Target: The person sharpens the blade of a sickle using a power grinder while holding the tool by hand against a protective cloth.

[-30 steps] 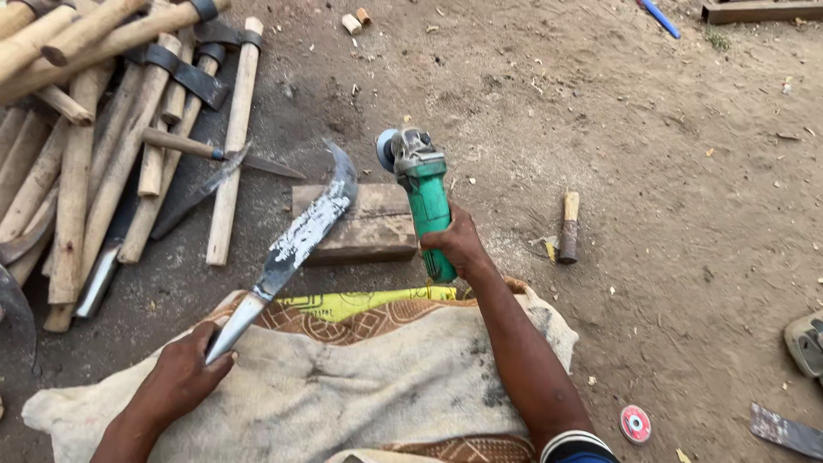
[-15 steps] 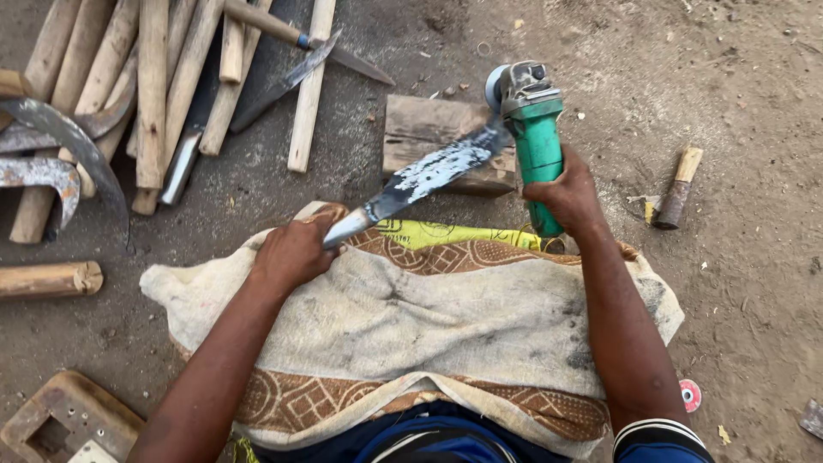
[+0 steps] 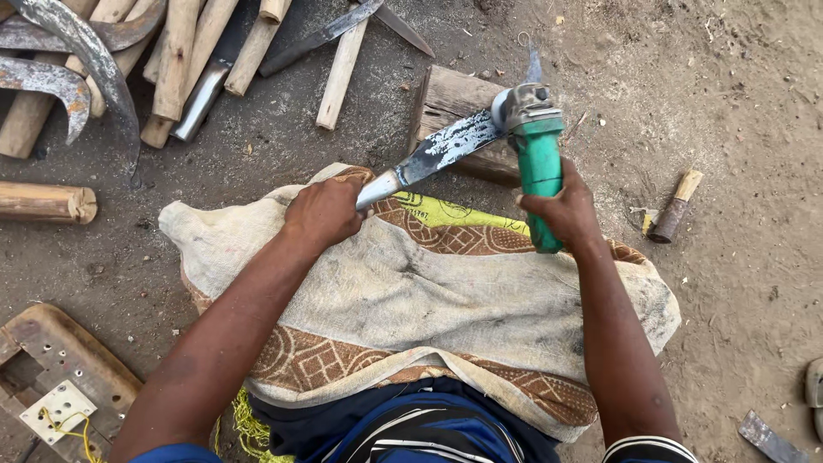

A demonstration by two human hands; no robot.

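At the far left, curved sickle blades (image 3: 60, 81) lie on the dirt beside a heap of wooden handles (image 3: 184, 60), with a wooden board (image 3: 51, 377) at the lower left. The left hand (image 3: 324, 210) is closed in a fist around the tang end of a long blade (image 3: 437, 153), over a sack cloth (image 3: 411, 300) spread across the lap. The blade slants up and rests on a wooden block (image 3: 454, 107). The right hand (image 3: 561, 210) wraps its fingers around a green grinder (image 3: 536, 150), whose head sits on the blade over the block. A small chisel (image 3: 675, 206) lies on the ground at right.
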